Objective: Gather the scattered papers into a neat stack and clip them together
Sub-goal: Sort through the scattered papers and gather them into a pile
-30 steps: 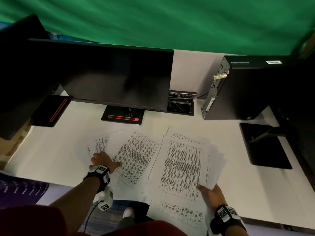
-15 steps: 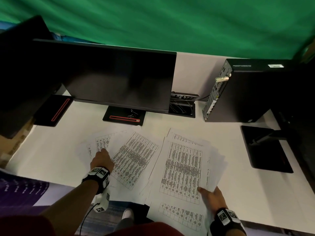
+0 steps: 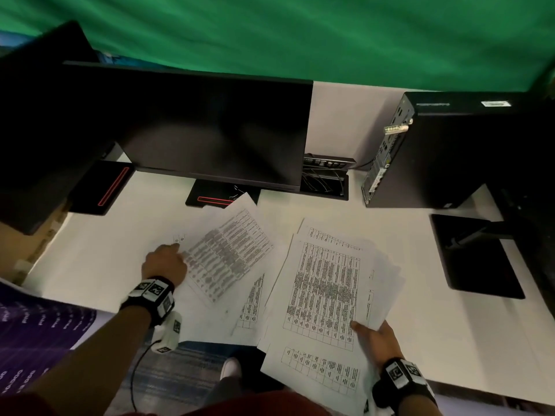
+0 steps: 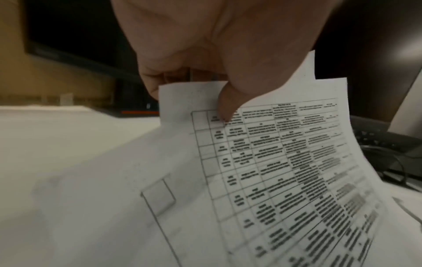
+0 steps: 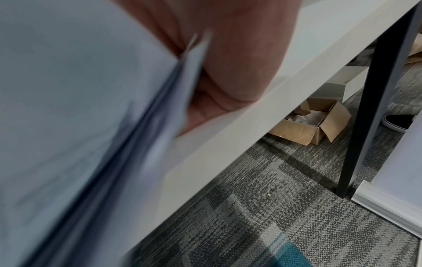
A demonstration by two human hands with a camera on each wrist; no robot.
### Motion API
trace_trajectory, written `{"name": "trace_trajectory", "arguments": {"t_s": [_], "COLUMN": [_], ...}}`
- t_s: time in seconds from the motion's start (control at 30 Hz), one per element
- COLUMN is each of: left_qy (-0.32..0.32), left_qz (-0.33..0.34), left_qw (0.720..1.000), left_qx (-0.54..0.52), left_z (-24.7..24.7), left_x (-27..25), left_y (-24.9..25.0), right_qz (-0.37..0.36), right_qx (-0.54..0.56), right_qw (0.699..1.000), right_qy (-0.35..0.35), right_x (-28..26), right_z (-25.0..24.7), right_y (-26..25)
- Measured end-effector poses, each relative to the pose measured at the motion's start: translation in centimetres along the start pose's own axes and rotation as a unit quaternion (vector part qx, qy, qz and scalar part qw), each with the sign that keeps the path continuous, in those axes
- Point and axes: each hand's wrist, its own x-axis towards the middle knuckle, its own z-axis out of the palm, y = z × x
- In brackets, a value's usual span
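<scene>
Two hands busy w/ white printed table sheets: our left hand (image 3: 164,263) pinches one sheet (image 4: 262,162) by its corner, prob. to carry it over, while our right hand (image 3: 379,337) grips the fanned pile (image 3: 324,295) overhanging the white desk (image 3: 105,250) edge.

The sheet (image 4: 262,162) pinched by the left hand (image 3: 164,263) fans rightward from its fingers (image 4: 150,84); the paper pile (image 3: 327,292) lies beyond the right hand (image 3: 375,337) fingertips, monitor (image 3: 210,124) behind both.
</scene>
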Motion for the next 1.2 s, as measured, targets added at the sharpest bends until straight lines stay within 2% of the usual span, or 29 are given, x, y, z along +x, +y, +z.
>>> {"name": "trace_trajectory", "arguments": {"t_s": [0.1,0.17,0.2,0.27,0.33,0.4,0.5,0.57,0.7,0.77,0.87,1.07,1.1,1.2], "left_qy": [0.070,0.078,0.062,0.018,-0.022,-0.063,-0.132,-0.190,-0.251,-0.240,-0.224,-0.256,-0.248,-0.171], "left_qz": [0.045,0.058,0.058,0.062,0.042,0.016,-0.025,-0.046,0.020,0.053,0.087,0.094,0.097,0.114], "left_qw": [0.995,0.984,0.971,0.921,0.883,0.892,0.934,0.929,0.944,0.954,0.955,0.927,0.931,0.962], "left_qx": [-0.063,-0.148,-0.222,-0.383,-0.467,-0.448,-0.332,-0.315,-0.213,-0.173,-0.172,-0.257,-0.249,-0.181], "left_z": [-3.4,-4.9,-5.4,-6.0,-5.2,-2.9,1.7,3.7,5.6,5.9,5.9,6.8,7.0,7.6], "left_x": [-0.8,-1.0,-1.2,-1.9,-2.6,-2.7,-2.6,-3.7,-5.8,-5.7,-5.8,-7.2,-7.5,-7.7], "left_y": [0.2,-0.1,-0.1,0.6,1.7,2.5,3.2,4.7,7.7,7.6,7.5,9.1,9.6,10.7], "right_qz": [-0.005,-0.002,-0.001,0.000,0.001,-0.002,-0.001,0.000,-0.005,-0.002,-0.008,0.016,0.023,0.016], "right_qx": [0.008,0.020,0.022,0.024,0.015,0.013,0.033,0.056,0.079,0.084,0.084,0.125,0.114,0.084], "right_qw": [1.000,1.000,1.000,1.000,1.000,1.000,0.999,0.998,0.997,0.996,0.996,0.992,0.993,0.996], "right_qy": [-0.006,-0.008,-0.007,-0.006,-0.008,-0.011,-0.006,-0.003,0.003,0.002,-0.010,-0.023,-0.019,-0.012], "right_x": [-0.2,-0.3,-0.2,-0.2,-0.2,-0.2,-0.5,-0.8,-1.3,-1.4,-1.2,-2.1,-2.2,-2.1], "right_z": [-0.1,-0.1,-0.2,-0.2,-0.1,-0.1,-0.1,-0.2,-0.2,-0.1,-0.2,-0.5,-0.6,-0.7], "right_y": [-0.2,-0.3,-0.3,-0.3,-0.3,-0.2,-0.4,-0.5,-0.6,-0.6,-0.6,-1.7,-1.8,-1.7]}}
